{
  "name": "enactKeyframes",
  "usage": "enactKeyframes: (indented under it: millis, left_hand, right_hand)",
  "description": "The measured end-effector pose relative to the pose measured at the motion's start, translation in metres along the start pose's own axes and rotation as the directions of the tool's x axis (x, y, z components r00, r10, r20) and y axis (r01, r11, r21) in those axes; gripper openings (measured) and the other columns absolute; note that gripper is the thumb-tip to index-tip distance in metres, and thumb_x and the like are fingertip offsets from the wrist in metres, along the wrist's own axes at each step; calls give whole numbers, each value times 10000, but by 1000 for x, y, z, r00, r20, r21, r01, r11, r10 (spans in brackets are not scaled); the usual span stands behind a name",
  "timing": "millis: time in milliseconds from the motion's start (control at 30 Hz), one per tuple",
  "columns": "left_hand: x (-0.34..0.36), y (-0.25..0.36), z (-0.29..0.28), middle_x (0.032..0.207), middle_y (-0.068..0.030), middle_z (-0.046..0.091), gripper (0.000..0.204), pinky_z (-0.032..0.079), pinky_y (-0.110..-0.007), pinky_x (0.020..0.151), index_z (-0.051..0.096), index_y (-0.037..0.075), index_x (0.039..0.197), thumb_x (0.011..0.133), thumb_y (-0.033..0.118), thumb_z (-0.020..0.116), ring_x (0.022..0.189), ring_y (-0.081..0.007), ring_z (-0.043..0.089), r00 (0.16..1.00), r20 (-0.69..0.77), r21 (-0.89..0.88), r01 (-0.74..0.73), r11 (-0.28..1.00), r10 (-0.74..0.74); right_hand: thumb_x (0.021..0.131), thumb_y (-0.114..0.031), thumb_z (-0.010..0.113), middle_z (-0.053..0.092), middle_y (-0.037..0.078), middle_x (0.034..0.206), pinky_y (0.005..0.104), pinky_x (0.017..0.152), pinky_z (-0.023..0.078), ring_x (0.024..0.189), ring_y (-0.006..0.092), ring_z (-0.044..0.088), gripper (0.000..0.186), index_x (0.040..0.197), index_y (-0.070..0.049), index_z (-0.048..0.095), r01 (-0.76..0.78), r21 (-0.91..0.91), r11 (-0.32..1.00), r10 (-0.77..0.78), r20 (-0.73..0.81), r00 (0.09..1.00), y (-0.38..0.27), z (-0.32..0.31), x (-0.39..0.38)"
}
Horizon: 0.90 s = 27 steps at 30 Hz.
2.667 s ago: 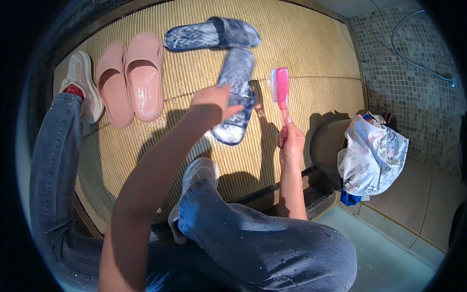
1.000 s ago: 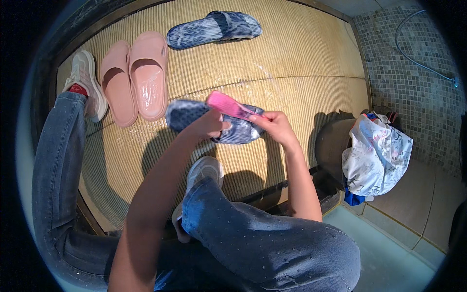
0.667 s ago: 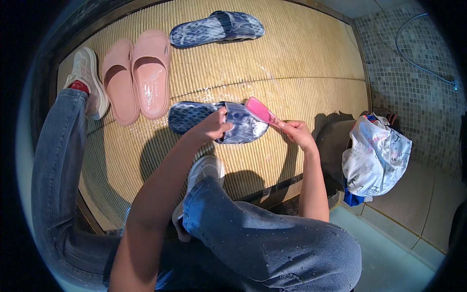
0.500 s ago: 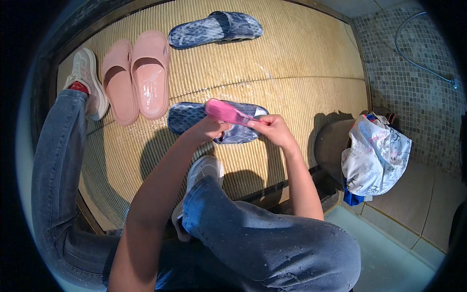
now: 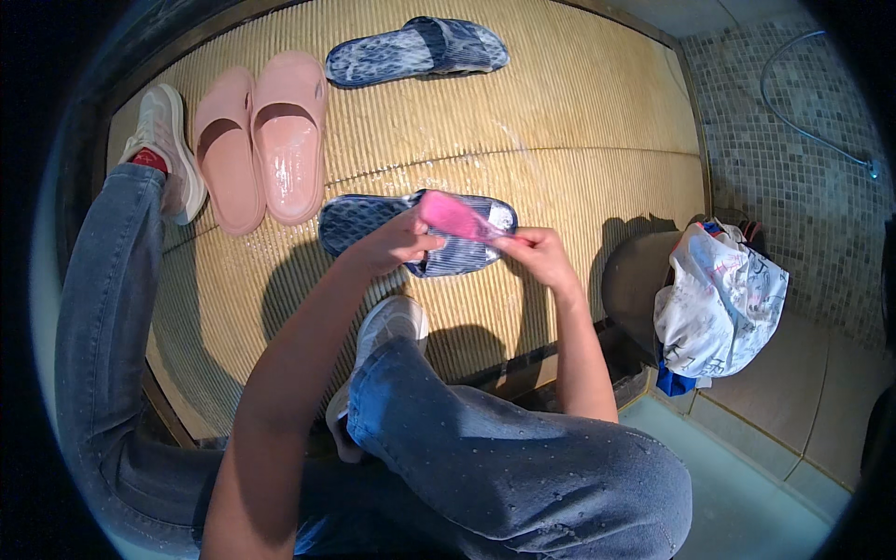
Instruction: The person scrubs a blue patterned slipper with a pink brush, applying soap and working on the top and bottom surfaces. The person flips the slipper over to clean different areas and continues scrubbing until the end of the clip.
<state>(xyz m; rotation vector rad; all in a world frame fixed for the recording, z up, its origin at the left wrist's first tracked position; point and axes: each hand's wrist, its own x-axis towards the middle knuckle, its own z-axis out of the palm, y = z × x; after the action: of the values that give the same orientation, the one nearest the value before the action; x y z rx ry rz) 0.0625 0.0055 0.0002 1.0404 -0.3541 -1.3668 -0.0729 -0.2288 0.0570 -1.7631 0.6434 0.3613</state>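
Note:
A wet blue-and-white slide slipper [image 5: 353, 222] lies on the ribbed floor in front of me, its toe to the right. My left hand [image 5: 394, 245] is closed at the opening of its strap, gripping it there. Above the strap, my right hand [image 5: 537, 252] pinches the thin handle of a pink brush [image 5: 452, 217], which is blurred by motion. The brush's underside is turned away, so its bristles do not show. Whitish foam sits at the slipper's toe end. Farther off lies the matching blue-and-white slipper [image 5: 378, 58], also pointing right.
A pair of wet pink slippers [image 5: 287, 173] stands at the left, beside my shoe [image 5: 166, 131]. To the right, a white patterned cloth [image 5: 723, 299] drapes over a dark rounded object [image 5: 635, 280]. A hose [image 5: 793, 117] hangs by the mosaic wall [image 5: 747, 93]. Water glistens on the ribbed yellow floor [image 5: 597, 112].
The pink brush and my right hand have shifted slightly to the right along the strap. My left hand stays at the slipper.

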Motion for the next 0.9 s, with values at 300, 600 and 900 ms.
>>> enactKeyframes:
  millis: [300, 600, 900]
  left_hand:
    - [-1, 5, 12, 1053, 32, 564, 487, 372, -202, 582, 403, 48, 1351, 907, 25, 602, 792, -18, 479, 993, -117, -97, -17, 995, 5]
    - [-1, -9, -9, 1109, 2, 577, 466, 383, -197, 605, 419, 49, 1320, 895, 11, 605, 800, -26, 482, 999, 6, 116, 39, 992, -40]
    - [-3, 11, 9, 1121, -26, 602, 477, 431, -223, 657, 445, 45, 1316, 868, -6, 599, 873, -72, 545, 996, -68, -96, 51, 994, -58]
  right_hand:
    - [861, -187, 760, 449, -86, 588, 225, 502, 302, 563, 19, 376, 394, 557, -67, 539, -55, -79, 995, 51, -61, 997, 31, -59, 1]
    - [867, -235, 757, 466, -87, 600, 227, 482, 303, 561, 23, 384, 312, 649, -41, 648, 51, -5, 999, -50, 79, 996, 10, 8, 9]
    - [876, -195, 749, 461, -84, 567, 231, 444, 279, 506, 20, 368, 340, 600, -69, 597, -69, 36, 997, 71, -67, 995, 62, -58, -12]
